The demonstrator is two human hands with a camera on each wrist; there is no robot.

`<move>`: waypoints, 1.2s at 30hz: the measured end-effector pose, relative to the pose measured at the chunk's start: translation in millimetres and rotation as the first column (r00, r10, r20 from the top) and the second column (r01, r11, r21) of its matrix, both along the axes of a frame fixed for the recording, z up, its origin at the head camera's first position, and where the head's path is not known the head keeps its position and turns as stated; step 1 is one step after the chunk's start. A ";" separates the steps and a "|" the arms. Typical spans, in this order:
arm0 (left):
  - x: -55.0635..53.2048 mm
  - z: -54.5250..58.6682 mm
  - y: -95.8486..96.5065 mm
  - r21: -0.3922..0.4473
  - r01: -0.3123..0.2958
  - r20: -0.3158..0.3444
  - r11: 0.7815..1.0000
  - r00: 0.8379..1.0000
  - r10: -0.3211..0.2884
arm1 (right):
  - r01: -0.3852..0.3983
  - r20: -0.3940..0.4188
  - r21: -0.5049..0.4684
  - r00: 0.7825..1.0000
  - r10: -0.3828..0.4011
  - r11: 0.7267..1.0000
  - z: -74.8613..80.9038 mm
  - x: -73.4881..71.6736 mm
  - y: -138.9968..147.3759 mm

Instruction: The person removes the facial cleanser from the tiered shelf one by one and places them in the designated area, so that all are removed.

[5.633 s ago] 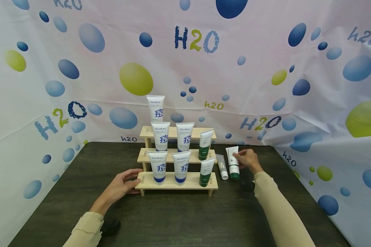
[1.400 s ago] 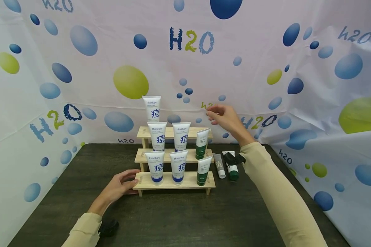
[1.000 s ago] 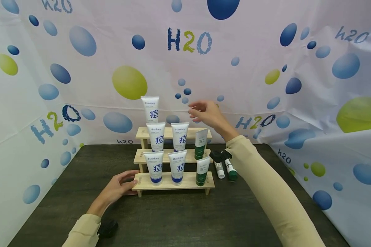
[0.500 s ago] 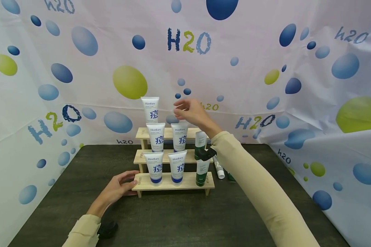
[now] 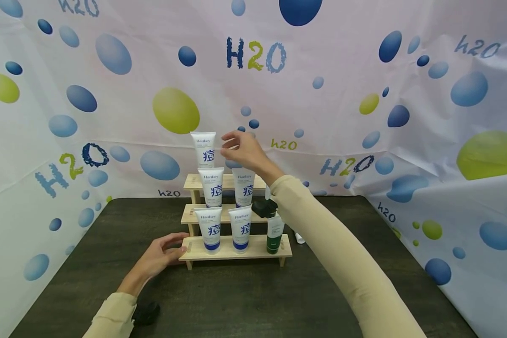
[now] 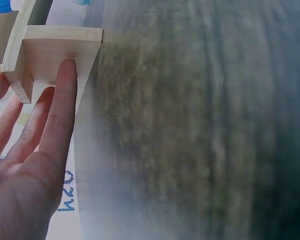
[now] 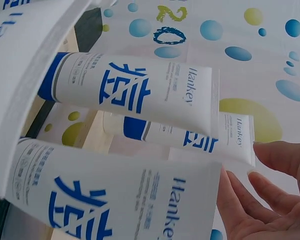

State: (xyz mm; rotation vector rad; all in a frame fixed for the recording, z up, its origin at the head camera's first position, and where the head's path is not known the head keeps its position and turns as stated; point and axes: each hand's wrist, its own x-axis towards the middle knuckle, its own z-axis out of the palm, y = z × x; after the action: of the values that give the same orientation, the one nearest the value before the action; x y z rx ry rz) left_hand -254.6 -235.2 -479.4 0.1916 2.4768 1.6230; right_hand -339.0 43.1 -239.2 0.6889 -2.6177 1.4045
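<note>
A three-tier wooden display stand (image 5: pixel 259 241) holds upright squeeze tubes. My left hand (image 5: pixel 160 253) grips the left end of its lowest shelf; in the left wrist view the thumb is at the shelf edge and one fingertip is against the leg (image 6: pixel 62 45). My right hand (image 5: pixel 247 152), empty with loosely bent fingers, hovers just right of the single white-and-blue tube (image 5: pixel 204 152) on the top tier. In the right wrist view the thumb lies right by that tube's flat end (image 7: pixel 240 135). A pair of matching tubes stands on each lower tier, such as this front tube (image 5: pixel 209 225).
A green-based tube (image 5: pixel 274 232) stands at the right of the lowest shelf; the one behind it is mostly hidden by my right sleeve (image 5: pixel 321 234). A white cap (image 5: pixel 299 238) shows on the dark table (image 5: pixel 236 300). A printed curtain (image 5: pixel 342 56) hangs behind.
My right hand has left the white-and-green tube lying on the table at the right, risen, and moved left to beside the top tube. My left hand has stayed at the shelf end.
</note>
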 end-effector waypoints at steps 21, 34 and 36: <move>2.8 -2.5 -2.2 0.034 0.038 -0.019 0.999 0.999 -0.037 | 0.038 0.100 -0.020 0.994 -0.036 0.999 -5.6 -12.9 -34.4; 2.0 -2.4 -1.8 0.063 0.036 -0.019 0.997 0.999 -0.035 | 0.095 0.037 0.034 0.995 -0.096 0.995 -6.8 -19.8 -46.1; 1.1 -1.9 -0.9 0.062 0.041 -0.018 0.997 0.999 -0.040 | 0.099 0.019 0.027 0.995 -0.100 0.995 -7.5 -20.2 -44.6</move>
State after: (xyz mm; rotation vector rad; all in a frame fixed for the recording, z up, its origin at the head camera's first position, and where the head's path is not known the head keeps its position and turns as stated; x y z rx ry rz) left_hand -253.5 -236.1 -481.3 0.2630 2.4197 1.6893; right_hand -359.2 -1.5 -246.7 0.5414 -2.6498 1.3591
